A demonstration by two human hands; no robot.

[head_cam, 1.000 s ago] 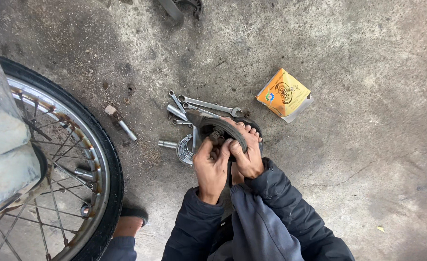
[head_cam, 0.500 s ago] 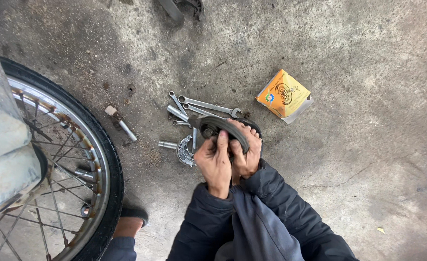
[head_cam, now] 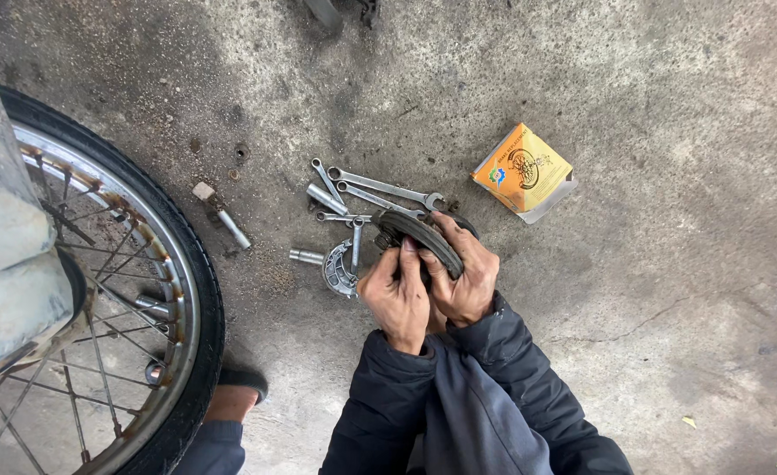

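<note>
Head view, looking straight down at a stained concrete floor [head_cam: 670,308]. Both hands together just above the floor, closed around a dark curved brake shoe [head_cam: 419,233]. Left hand [head_cam: 397,295] gripping its lower left part, fingers wrapped tight and thumb pressed up against the curved edge. Right hand [head_cam: 468,277] clasping the right end, fingers curled over the top of the arc. Dark jacket sleeves [head_cam: 459,405] below the wrists.

Just beyond the hands, a loose cluster of wrenches [head_cam: 380,189] flat on the floor. Left of the hands, a silver curved metal part [head_cam: 337,268], a short metal pin [head_cam: 305,256] beside it. Farther left, a small tool with a pale head [head_cam: 221,214]. An orange cardboard box [head_cam: 522,171] up right, apart from the tools. A spoked wheel with black tyre [head_cam: 197,290] filling the left edge, a sandalled foot [head_cam: 234,396] by its rim.
</note>
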